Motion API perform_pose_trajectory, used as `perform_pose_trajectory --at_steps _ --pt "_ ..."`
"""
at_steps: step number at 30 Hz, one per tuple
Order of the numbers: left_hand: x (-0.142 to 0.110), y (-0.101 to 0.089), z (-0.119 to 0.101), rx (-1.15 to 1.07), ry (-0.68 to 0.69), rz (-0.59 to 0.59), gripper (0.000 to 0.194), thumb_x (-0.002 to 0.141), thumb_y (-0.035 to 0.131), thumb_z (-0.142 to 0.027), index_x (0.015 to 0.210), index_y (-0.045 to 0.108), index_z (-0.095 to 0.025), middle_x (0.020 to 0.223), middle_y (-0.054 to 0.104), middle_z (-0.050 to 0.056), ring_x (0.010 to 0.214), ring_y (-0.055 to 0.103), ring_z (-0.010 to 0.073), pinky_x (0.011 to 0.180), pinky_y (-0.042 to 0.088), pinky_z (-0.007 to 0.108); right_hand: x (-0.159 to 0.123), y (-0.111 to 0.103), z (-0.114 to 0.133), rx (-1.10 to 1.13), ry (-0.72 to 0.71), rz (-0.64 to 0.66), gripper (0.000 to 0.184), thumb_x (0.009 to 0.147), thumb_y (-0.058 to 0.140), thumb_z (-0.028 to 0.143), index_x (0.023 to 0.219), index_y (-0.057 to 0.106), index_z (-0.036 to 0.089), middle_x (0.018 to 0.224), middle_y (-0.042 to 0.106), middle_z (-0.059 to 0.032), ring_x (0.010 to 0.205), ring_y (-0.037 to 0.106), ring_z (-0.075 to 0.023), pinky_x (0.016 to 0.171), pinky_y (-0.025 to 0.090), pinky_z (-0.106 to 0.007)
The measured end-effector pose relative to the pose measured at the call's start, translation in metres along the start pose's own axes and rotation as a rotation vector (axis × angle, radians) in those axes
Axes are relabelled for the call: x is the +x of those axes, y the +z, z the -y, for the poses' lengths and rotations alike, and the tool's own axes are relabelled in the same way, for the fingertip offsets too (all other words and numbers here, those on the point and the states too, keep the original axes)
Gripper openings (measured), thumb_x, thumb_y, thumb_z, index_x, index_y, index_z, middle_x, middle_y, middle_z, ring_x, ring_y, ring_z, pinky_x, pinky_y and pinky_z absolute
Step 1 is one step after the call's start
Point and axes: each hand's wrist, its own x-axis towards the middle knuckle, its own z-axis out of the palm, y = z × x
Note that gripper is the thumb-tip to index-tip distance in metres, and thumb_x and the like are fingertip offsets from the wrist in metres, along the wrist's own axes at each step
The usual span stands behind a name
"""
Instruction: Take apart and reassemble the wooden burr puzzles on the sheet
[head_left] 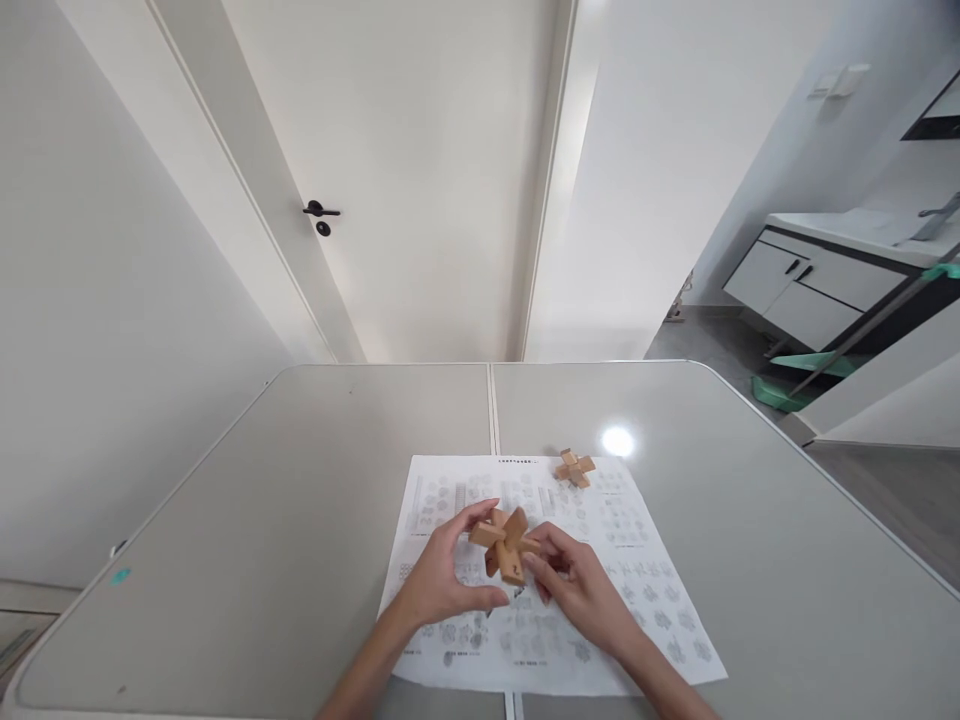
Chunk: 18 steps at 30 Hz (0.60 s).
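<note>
A wooden burr puzzle (511, 545) of interlocking light-brown sticks is held just above a printed sheet (442, 672). My right hand (571, 582) pinches its right-hand stick between thumb and fingers. On the other side, my left hand (444, 572) curves around the puzzle with thumb and fingers spread wide apart. Its fingertips are close to the top of the puzzle, and whether they touch cannot be made out. The thumb stays clear below. Small dark marks show on the front stick's end. Another wooden burr puzzle (575, 468), assembled as a cross, rests on the sheet's far edge.
The sheet carries many small printed diagrams and lies on a grey folding table (247, 560) with a seam down its middle. Beyond stands a white door (420, 180) with a black handle (321, 210). At right is a white sink cabinet (817, 275).
</note>
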Motion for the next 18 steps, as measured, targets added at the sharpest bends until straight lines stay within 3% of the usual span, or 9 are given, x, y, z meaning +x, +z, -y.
perform_pose_trajectory --at_steps 5,9,14,18 --pt "-0.006 0.011 -0.027 -0.082 -0.027 -0.029 0.067 0.087 0.070 -0.052 0.146 0.047 -0.029 0.139 0.061 0.010 0.119 0.059 0.0296 0.107 0.045 0.049 -0.012 0.005 0.014 0.467 0.143 0.045 0.029 0.096 0.065 0.049 0.093 0.061 0.021 0.083 0.064 0.0011 0.055 0.041 -0.0076 0.065 0.036 -0.027" --pt "-0.007 0.015 -0.043 -0.140 0.017 -0.026 0.068 0.089 0.068 -0.052 0.148 0.045 -0.027 0.141 0.059 0.011 0.121 0.058 0.0295 0.108 0.044 0.048 -0.017 0.012 0.011 0.694 0.197 0.015 0.030 0.092 0.072 0.048 0.091 0.064 0.019 0.079 0.059 0.0012 0.053 0.036 -0.0067 0.056 0.029 -0.025" --pt "-0.010 0.014 -0.044 -0.103 -0.013 -0.068 0.051 0.091 0.066 -0.051 0.134 0.057 -0.026 0.123 0.068 0.009 0.108 0.061 0.0265 0.102 0.046 0.045 -0.025 0.020 0.013 0.706 0.188 0.027 0.033 0.095 0.068 0.048 0.081 0.063 0.018 0.075 0.057 0.0011 0.053 0.036 -0.0072 0.057 0.030 -0.026" --pt "-0.013 0.014 -0.041 -0.081 -0.037 -0.125 0.052 0.085 0.072 -0.056 0.125 0.062 -0.024 0.116 0.070 0.008 0.101 0.061 0.0264 0.097 0.048 0.044 -0.030 0.023 0.023 0.617 0.163 -0.027 0.040 0.095 0.065 0.052 0.073 0.056 0.019 0.069 0.055 0.0028 0.052 0.035 -0.0078 0.057 0.031 -0.026"
